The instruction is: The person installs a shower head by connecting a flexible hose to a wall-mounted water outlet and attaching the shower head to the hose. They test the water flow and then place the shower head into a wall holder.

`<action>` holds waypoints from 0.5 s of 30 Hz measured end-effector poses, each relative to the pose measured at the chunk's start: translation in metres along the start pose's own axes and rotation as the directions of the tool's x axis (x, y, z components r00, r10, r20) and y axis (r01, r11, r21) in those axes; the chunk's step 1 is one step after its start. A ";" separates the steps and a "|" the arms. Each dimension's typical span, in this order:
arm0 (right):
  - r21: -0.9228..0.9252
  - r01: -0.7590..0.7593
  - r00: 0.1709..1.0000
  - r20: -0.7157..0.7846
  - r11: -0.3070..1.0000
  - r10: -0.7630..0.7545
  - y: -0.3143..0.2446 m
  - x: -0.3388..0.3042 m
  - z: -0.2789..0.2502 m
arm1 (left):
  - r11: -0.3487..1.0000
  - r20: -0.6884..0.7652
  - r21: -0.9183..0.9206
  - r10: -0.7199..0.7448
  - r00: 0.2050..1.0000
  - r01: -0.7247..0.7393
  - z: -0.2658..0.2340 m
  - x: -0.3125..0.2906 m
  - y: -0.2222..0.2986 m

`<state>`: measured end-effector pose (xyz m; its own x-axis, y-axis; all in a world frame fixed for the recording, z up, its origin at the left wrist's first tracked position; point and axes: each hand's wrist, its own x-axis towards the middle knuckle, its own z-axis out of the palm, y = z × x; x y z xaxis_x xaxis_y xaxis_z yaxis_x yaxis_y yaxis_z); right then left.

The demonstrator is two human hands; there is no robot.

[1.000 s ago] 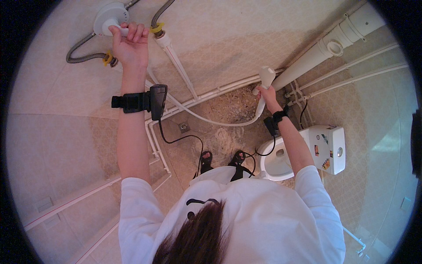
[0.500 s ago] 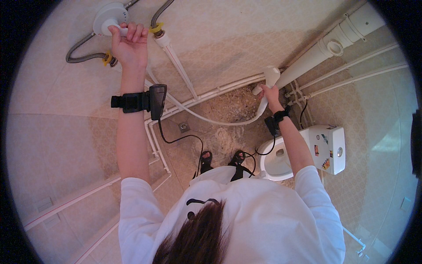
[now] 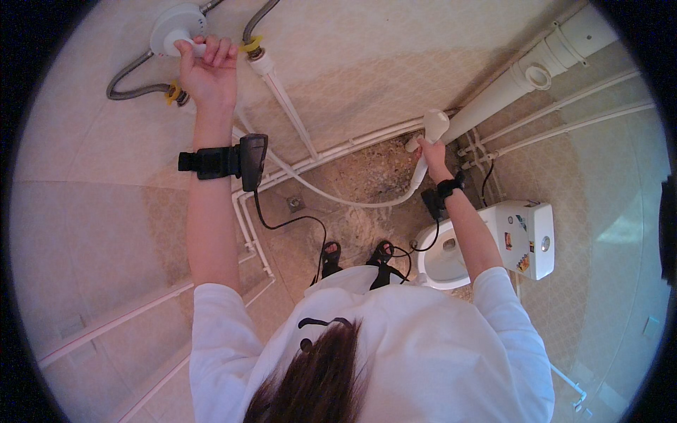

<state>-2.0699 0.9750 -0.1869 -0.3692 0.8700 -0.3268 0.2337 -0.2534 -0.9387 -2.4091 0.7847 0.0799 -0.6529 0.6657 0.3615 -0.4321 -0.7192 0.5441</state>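
Observation:
At the upper left, my left hand (image 3: 211, 74) grips the lever of a round white shower valve (image 3: 163, 32) fixed to the wall, fingers curled over the lever and thumb against its side. Off to the right, my right hand (image 3: 434, 156) is closed around the handle of a white shower head (image 3: 437, 124), held upright with its round head above my fist. From below that hand a white shower hose (image 3: 352, 203) droops in a curve and rises leftward behind my left forearm. No water can be made out.
A white toilet (image 3: 525, 240) stands at my right, near my forearm. Braided metal hoses (image 3: 134, 92) join the valve to wall pipes (image 3: 285, 106). A thick white drainpipe (image 3: 508, 88) runs up the right corner. On the rough floor is a small drain (image 3: 295, 204), near my sandals (image 3: 331, 258).
The hanging hose sags slightly lower, and the shower head has shifted a little downward and tilted slightly. My left hand stays in place on the valve lever.

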 end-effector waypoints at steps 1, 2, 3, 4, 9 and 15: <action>-0.014 -0.006 1.000 0.003 1.000 0.006 0.001 0.001 -0.003 | 1.000 0.010 -0.010 -0.007 1.000 0.007 -0.001 0.000 0.000; -0.030 -0.012 1.000 0.007 0.999 0.012 -0.003 -0.001 -0.002 | 1.000 0.019 -0.021 -0.012 1.000 0.012 -0.003 0.001 0.002; -0.068 -0.005 0.996 0.087 0.998 0.011 -0.009 -0.010 -0.001 | 0.999 0.028 -0.032 -0.017 0.999 0.018 -0.005 0.001 0.002; -0.074 -0.005 0.987 0.158 0.997 0.017 -0.006 -0.011 0.002 | 1.000 0.012 -0.020 -0.008 1.000 0.008 -0.007 0.001 0.003; -0.091 0.012 0.987 0.159 0.996 0.003 -0.002 -0.007 0.001 | 0.999 0.028 -0.024 -0.022 0.999 0.022 -0.005 0.001 0.003; -0.053 -0.008 0.995 0.100 0.999 0.013 -0.016 -0.008 -0.001 | 0.999 0.015 -0.030 -0.014 1.000 0.014 -0.006 0.000 0.003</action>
<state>-2.0699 0.9730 -0.1693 -0.4541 0.8201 -0.3483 0.2840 -0.2373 -0.9290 -2.4139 0.7818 0.0772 -0.6373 0.6783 0.3657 -0.4599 -0.7155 0.5258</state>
